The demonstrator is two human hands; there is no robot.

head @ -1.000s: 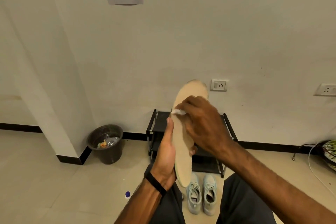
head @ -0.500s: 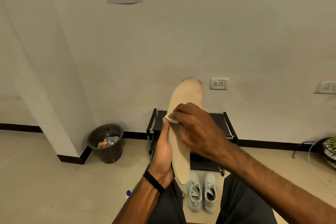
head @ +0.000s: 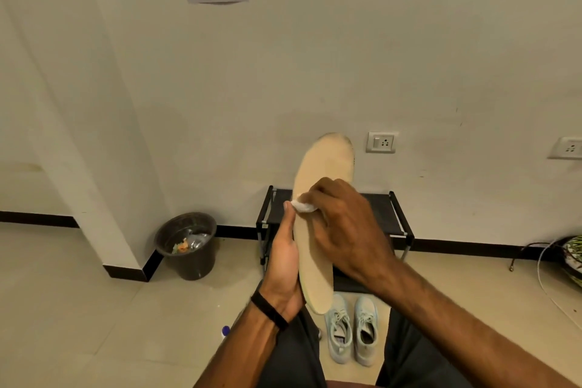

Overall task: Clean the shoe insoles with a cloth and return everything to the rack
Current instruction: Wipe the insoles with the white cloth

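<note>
The insole [head: 318, 249] stands upright in the air, in front of the rack [head: 387, 214], so its top face is open for wiping. The left hand [head: 285, 264] is closed around its edge as support; the right hand [head: 343, 227] pinches a cloth [head: 304, 207] against it. The shoes [head: 352, 327] wait on the floor (both without a foot inside).

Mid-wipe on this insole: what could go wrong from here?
1. The left hand grips the insole only along its lower edge; the unsupported upper part could bend or slip under the right hand.
2. The cloth is a small wad that could drop.
3. A dropped insole might land on the shoes below.
</note>
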